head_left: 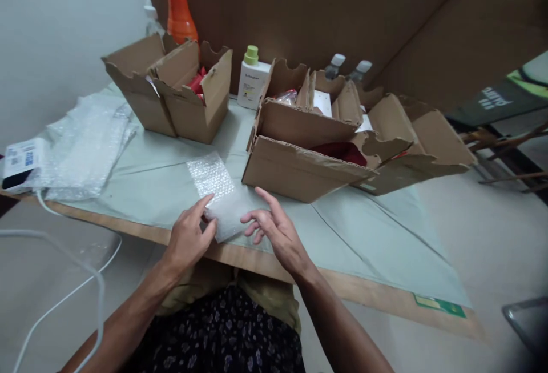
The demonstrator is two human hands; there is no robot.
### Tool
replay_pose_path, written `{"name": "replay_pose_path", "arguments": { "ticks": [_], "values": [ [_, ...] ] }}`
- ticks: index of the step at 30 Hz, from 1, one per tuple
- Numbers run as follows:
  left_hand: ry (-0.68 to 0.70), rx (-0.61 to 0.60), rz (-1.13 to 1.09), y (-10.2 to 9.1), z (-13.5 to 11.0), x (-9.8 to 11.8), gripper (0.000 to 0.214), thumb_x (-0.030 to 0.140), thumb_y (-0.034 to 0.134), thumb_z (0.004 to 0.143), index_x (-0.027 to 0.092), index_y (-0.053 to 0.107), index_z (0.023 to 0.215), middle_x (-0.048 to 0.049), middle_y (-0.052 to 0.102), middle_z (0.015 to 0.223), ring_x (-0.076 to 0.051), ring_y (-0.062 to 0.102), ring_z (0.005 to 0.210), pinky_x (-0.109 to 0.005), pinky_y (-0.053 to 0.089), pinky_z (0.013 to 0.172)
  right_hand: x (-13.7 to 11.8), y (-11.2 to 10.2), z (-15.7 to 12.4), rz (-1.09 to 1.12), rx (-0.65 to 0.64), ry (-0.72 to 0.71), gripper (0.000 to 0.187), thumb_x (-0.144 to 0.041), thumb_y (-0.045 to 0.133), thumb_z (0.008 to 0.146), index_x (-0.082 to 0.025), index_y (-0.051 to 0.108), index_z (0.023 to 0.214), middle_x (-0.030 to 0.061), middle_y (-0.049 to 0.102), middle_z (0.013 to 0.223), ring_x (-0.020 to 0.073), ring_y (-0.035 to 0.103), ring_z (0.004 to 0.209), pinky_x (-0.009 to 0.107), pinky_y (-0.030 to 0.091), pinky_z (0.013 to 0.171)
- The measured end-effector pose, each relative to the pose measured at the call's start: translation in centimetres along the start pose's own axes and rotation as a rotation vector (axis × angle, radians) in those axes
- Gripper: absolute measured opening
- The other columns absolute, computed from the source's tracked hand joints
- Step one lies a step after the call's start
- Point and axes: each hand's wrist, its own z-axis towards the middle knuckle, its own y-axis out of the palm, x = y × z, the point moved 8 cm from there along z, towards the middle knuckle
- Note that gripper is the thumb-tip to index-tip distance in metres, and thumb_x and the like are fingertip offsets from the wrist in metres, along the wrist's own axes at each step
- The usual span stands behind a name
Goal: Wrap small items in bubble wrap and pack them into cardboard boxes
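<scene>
A clear bubble wrap pouch [214, 181] lies flat on the pale green cloth close to the table's front edge. At its left side is my left hand [192, 230], with thumb and forefinger apart over the pouch's edge; whether the fingertips press on it I cannot tell. My right hand [276, 227] hovers by the pouch's right side, fingers spread and nothing in them. Just beyond the right hand stands an open cardboard box [295, 170] with dark red cloth [342, 153] inside.
More bubble wrap pouches [89, 139] are piled at the left beside a white box [21, 161] and a white cable [96, 273]. Cardboard bins [197, 116] stand at the back left, near an orange bottle [178, 10] and a white bottle [252, 81]. Other cardboard bins [428, 156] extend right.
</scene>
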Motion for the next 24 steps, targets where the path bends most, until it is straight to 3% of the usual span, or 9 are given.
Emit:
{"name": "replay_pose_path", "arguments": {
  "ticks": [2,4,7,10,13,15,18,21,24],
  "values": [
    [-0.036,0.006,0.079,0.6,1.5,-1.1,0.058,0.029,0.056,0.086,0.017,0.053,0.143,-0.0016,0.073,0.083,-0.02,0.068,0.076,-0.034,0.054,0.077,-0.6,-0.8,-0.4,-0.243,0.067,-0.104,0.05,-0.037,0.054,0.101,-0.024,0.047,0.148,0.006,0.074,0.102,0.0164,0.068,0.081,0.03,0.057,0.071],
    [-0.058,-0.024,0.14,1.1,2.3,-1.8,0.065,0.027,0.057,0.084,0.016,0.048,0.148,0.0005,0.07,0.077,-0.02,0.067,0.072,-0.031,0.052,0.073,-1.1,-0.7,-0.9,-0.518,0.067,-0.235,0.036,-0.026,0.056,0.099,-0.025,0.061,0.134,0.0072,0.074,0.108,0.0196,0.069,0.094,0.037,0.057,0.084],
    [-0.094,-0.068,0.198,1.5,2.5,-2.5,0.068,0.026,0.057,0.085,0.015,0.043,0.151,-0.0001,0.071,0.079,-0.02,0.067,0.072,-0.031,0.051,0.072,-0.5,1.1,-0.7,-0.89,-0.073,-0.403,0.041,-0.011,0.055,0.092,-0.023,0.065,0.129,0.0125,0.067,0.135,0.0276,0.061,0.123,0.048,0.052,0.1],
    [-0.081,-0.077,0.237,1.5,2.5,-2.5,0.069,0.025,0.059,0.086,0.013,0.04,0.152,-0.0029,0.071,0.083,-0.023,0.068,0.078,-0.035,0.053,0.078,1.4,2.7,0.7,-1.101,-0.217,-0.463,0.043,-0.005,0.056,0.089,-0.019,0.065,0.129,0.0154,0.06,0.146,0.0323,0.05,0.139,0.052,0.048,0.102],
    [0.034,0.052,0.25,-0.1,1.7,-1.4,0.059,0.027,0.059,0.089,0.015,0.048,0.146,-0.0113,0.071,0.105,-0.028,0.067,0.098,-0.042,0.054,0.09,2.2,3.0,1.7,-1.107,-0.232,-0.475,0.033,-0.007,0.056,0.094,-0.021,0.069,0.12,0.0126,0.067,0.138,0.0291,0.054,0.137,0.048,0.047,0.103],
    [0.159,0.113,0.187,-1.1,0.3,0.1,0.048,0.03,0.057,0.093,0.019,0.053,0.14,-0.0146,0.067,0.122,-0.03,0.064,0.114,-0.046,0.053,0.098,1.7,2.7,1.6,-1.061,-0.224,-0.452,0.03,-0.007,0.055,0.095,-0.022,0.07,0.117,0.0112,0.073,0.127,0.0259,0.063,0.123,0.045,0.048,0.101],
    [0.315,0.008,0.048,-0.8,-2.8,2.3,0.044,0.034,0.063,0.092,0.023,0.057,0.135,-0.0113,0.069,0.124,-0.028,0.065,0.115,-0.045,0.054,0.099,0.9,2.7,0.9,-1.003,-0.259,-0.358,0.028,-0.01,0.052,0.098,-0.022,0.071,0.113,0.0073,0.078,0.108,0.0225,0.07,0.098,0.04,0.05,0.093],
    [0.28,-0.056,-0.003,0.3,-4.6,2.5,0.036,0.029,0.06,0.093,0.023,0.062,0.129,-0.008,0.076,0.109,-0.025,0.071,0.098,-0.041,0.057,0.088,0.4,2.9,0.4,-0.917,-0.283,-0.266,0.027,-0.015,0.051,0.101,-0.024,0.07,0.118,0.0038,0.079,0.11,0.0209,0.071,0.097,0.037,0.051,0.092],
    [0.122,-0.018,0.015,0.9,-4.3,0.8,0.032,0.028,0.054,0.094,0.022,0.067,0.122,-0.0087,0.078,0.105,-0.024,0.073,0.09,-0.037,0.058,0.079,-0.3,1.7,0.2,-0.868,-0.091,-0.299,0.025,-0.026,0.052,0.103,-0.023,0.069,0.121,0.0063,0.077,0.115,0.0224,0.07,0.104,0.038,0.051,0.093]
  ]
}}
